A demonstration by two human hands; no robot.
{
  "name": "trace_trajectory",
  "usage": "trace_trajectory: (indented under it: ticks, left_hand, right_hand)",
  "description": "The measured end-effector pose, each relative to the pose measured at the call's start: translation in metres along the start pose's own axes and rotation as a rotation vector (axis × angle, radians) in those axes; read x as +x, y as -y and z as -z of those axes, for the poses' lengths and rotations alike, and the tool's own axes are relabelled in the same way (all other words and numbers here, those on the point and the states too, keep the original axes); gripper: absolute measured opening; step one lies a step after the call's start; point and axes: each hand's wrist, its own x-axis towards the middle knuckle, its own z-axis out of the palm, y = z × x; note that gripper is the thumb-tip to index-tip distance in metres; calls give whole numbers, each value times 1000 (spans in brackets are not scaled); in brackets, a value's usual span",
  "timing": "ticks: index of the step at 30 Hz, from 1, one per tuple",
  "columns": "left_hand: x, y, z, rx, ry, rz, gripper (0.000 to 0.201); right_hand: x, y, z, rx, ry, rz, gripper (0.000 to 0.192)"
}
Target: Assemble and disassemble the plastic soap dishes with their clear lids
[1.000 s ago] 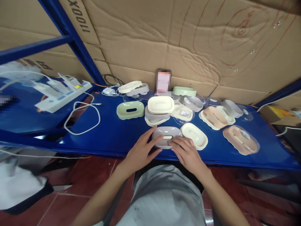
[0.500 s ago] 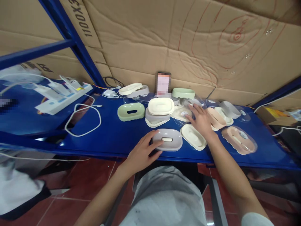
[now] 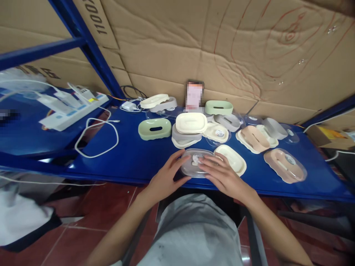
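Observation:
A lavender soap dish (image 3: 186, 170) lies near the table's front edge with a clear plastic lid (image 3: 203, 152) over it. The lid bears a round white sticker. My left hand (image 3: 168, 175) holds the dish's left end, thumb at the near side and fingers at the far side. Across the right part of the lid lies my right hand (image 3: 224, 173), its fingers gripping it from above and hiding that end. Whether the lid sits fully on the rim, I cannot tell. A cream tray (image 3: 235, 162) rests just right of the dish, partly behind my right fingers.
Behind stand a green soap dish (image 3: 154, 130), a cream-topped stack (image 3: 191, 123) and a lidded cream piece (image 3: 217, 133). Pink dishes (image 3: 285, 166) lie to the right. A phone (image 3: 194, 96) leans on the cardboard. At left are a white cable (image 3: 116, 133) and power strip (image 3: 61, 120).
My right hand has moved from the back pile to the lavender dish, bringing a clear lid over it. A grey dish now shows where the hand was. My left hand stays at the dish.

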Motion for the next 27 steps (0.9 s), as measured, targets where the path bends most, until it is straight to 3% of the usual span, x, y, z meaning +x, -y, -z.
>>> trace_trajectory:
  ticks: [5, 9, 13, 15, 18, 22, 25, 27]
  left_hand:
    - [2, 5, 2, -25, -30, -46, 60]
    - [5, 6, 4, -39, -39, -43, 53]
    - [4, 5, 4, -42, -26, -30, 55]
    - [3, 3, 5, -53, -27, -39, 66]
    - [1, -2, 6, -61, -25, -31, 82]
    - [2, -7, 7, 9, 22, -5, 66]
    - [3, -8, 5, 95, 47, -29, 52]
    - [3, -7, 3, 142, 43, -49, 45]
  right_hand:
    - [-1, 1, -6, -10, -1, 36, 47]
    - [-1, -2, -18, -62, -66, -25, 54]
    - [0, -2, -27, -131, -104, -38, 63]
    - [-3, -1, -24, -134, -129, -4, 67]
    - [-19, -4, -7, -154, -254, -20, 78]
    - [-70, -26, 37, -367, -613, -282, 83]
    - [-133, -72, 75, -606, -842, -540, 79]
    - [-180, -113, 95, -695, -873, -654, 76]
